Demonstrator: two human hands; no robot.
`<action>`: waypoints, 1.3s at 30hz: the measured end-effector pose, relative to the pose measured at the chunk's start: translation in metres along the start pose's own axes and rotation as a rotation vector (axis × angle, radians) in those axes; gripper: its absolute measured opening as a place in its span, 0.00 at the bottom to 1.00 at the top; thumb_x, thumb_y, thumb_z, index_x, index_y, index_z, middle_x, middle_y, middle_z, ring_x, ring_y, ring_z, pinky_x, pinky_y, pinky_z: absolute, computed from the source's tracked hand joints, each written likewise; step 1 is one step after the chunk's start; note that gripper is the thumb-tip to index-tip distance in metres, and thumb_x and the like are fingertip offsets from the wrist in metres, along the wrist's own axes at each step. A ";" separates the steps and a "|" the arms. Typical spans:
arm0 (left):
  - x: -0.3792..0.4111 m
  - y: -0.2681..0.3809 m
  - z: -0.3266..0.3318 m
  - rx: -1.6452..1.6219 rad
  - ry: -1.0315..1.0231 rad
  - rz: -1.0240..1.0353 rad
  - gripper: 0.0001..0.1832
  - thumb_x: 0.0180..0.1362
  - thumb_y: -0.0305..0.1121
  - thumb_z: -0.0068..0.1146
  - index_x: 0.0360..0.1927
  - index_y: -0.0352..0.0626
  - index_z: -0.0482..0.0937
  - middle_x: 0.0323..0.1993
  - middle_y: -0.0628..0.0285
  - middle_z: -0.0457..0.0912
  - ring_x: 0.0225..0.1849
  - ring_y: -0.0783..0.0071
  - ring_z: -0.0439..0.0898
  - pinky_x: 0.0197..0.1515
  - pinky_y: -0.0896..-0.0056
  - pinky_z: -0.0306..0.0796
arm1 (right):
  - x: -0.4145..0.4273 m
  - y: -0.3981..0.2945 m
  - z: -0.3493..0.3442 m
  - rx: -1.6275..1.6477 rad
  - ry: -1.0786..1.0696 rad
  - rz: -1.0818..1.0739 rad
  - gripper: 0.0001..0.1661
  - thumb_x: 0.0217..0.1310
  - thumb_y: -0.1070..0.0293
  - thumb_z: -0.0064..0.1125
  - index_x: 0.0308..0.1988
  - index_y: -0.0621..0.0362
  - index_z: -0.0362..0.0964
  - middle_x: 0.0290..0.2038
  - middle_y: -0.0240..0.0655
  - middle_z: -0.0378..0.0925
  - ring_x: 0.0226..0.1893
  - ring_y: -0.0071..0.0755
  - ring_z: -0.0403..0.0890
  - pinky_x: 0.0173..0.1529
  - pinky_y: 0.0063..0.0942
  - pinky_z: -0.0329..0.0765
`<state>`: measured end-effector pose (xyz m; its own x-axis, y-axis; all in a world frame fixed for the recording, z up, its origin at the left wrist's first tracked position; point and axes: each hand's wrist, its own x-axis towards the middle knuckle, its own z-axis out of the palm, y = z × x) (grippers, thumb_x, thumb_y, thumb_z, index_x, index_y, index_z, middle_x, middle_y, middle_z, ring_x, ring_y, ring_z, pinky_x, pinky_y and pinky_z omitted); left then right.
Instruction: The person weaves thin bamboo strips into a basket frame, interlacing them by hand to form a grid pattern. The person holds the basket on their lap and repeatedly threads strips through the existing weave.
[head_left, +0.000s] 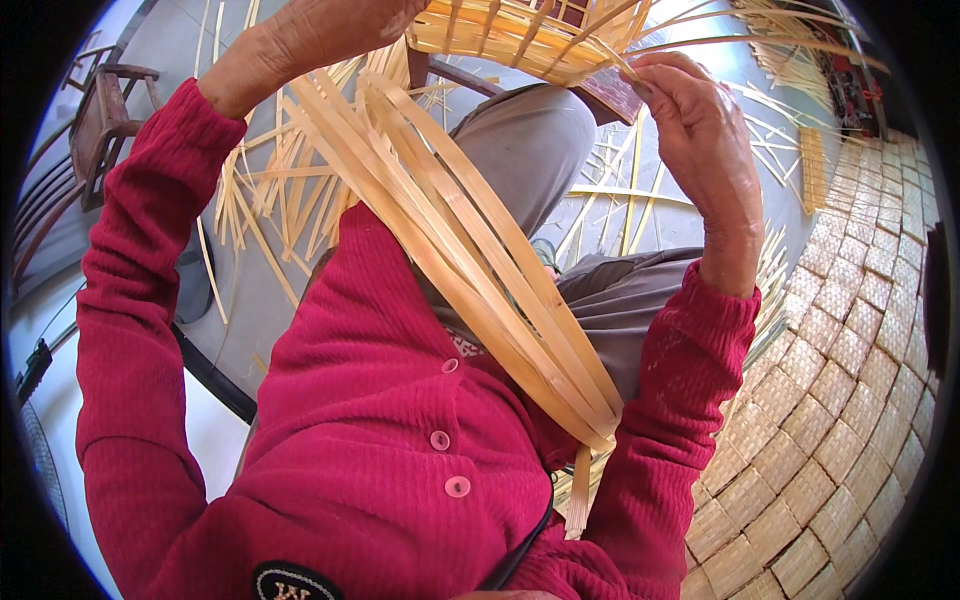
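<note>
A partly woven bamboo basket (502, 37) stands at the top of the view, with loose strip ends fanning out to its right. At its right edge, my right hand (701, 124) pinches a thin bamboo strip (611, 54) between thumb and forefinger. My left hand (337, 34) is against the basket's left side; the top of the view cuts off its fingers, so its grip is hidden. A looped bundle of flat bamboo strips (480, 247) lies slantwise across my lap, between both arms.
Beneath the basket is a dark wooden stool (619, 101). Loose bamboo strips (281, 202) litter the floor at left, more lie beyond my knees. Many stacked woven bamboo pieces (825, 360) fill the right side. A wooden chair (105, 120) stands at upper left.
</note>
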<state>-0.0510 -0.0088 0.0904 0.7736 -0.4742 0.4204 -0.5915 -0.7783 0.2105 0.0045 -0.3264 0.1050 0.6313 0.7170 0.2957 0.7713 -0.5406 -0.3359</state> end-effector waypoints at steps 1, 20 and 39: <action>-0.001 0.000 0.000 -0.005 -0.008 -0.014 0.05 0.65 0.28 0.52 0.40 0.36 0.72 0.30 0.47 0.75 0.33 0.44 0.79 0.34 0.51 0.73 | -0.001 -0.001 0.001 0.016 0.022 0.005 0.09 0.66 0.72 0.59 0.41 0.64 0.83 0.41 0.42 0.85 0.37 0.49 0.86 0.44 0.39 0.81; -0.007 0.000 0.007 0.053 0.033 -0.031 0.08 0.60 0.27 0.51 0.43 0.38 0.72 0.32 0.50 0.76 0.35 0.46 0.81 0.34 0.53 0.74 | 0.007 0.000 0.018 0.348 0.433 0.181 0.09 0.62 0.79 0.63 0.41 0.56 0.84 0.34 0.30 0.87 0.37 0.19 0.85 0.48 0.23 0.80; 0.003 -0.001 -0.001 -0.069 0.001 0.013 0.05 0.61 0.27 0.57 0.35 0.35 0.79 0.28 0.49 0.79 0.33 0.47 0.81 0.36 0.55 0.74 | 0.001 0.021 0.028 0.120 0.170 0.242 0.08 0.64 0.74 0.58 0.42 0.58 0.81 0.36 0.38 0.87 0.43 0.37 0.88 0.49 0.34 0.83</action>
<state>-0.0482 -0.0086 0.0922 0.7652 -0.4838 0.4248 -0.6161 -0.7416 0.2653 0.0188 -0.3248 0.0735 0.8077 0.4846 0.3360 0.5883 -0.6238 -0.5146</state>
